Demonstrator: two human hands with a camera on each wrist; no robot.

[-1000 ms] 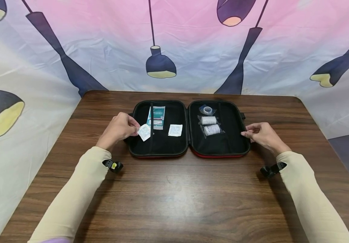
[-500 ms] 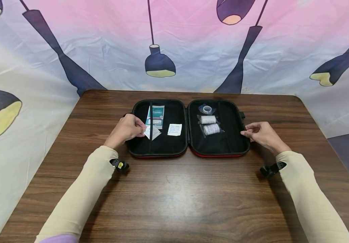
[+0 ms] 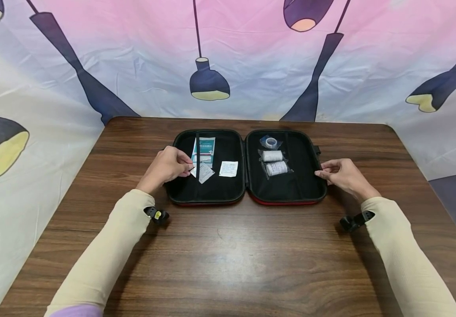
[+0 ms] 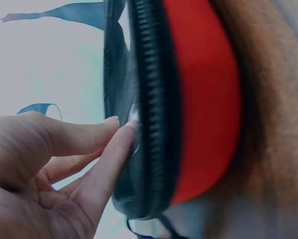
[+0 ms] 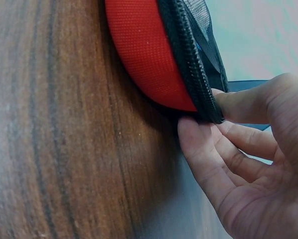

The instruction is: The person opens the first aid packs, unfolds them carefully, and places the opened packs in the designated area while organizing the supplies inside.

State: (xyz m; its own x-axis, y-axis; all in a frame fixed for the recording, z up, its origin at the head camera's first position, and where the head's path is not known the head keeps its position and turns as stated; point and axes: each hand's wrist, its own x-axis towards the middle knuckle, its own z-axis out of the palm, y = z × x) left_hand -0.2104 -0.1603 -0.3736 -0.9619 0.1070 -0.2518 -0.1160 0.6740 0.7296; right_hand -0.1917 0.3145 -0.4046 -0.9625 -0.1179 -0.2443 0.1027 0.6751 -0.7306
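An open zippered case [image 3: 220, 193], black inside and red outside, lies spread on the table. My left hand [image 3: 165, 166] reaches over its left rim and pinches the corner of a small white square packet [image 3: 207, 174], which lies across a black elastic strap [image 3: 198, 189]. In the left wrist view, thumb and fingertips meet just inside the zipper [image 4: 151, 99]. A teal and white packet [image 3: 207, 147] sits partly behind the strap. A second white packet [image 3: 228, 169] lies nearby. My right hand [image 3: 344, 176] grips the case's right rim, thumb on top and fingers below.
The case's right half holds a roll of tape [image 3: 271, 143] and two wrapped white rolls [image 3: 272, 156], the nearer one printed. The wooden table [image 3: 228, 255] ends at a fabric backdrop [image 3: 251, 66] printed with lamps.
My left hand has moved right with the white packet, bringing it from the left rim to the strap. The packet has turned slightly. My right hand stays on the rim.
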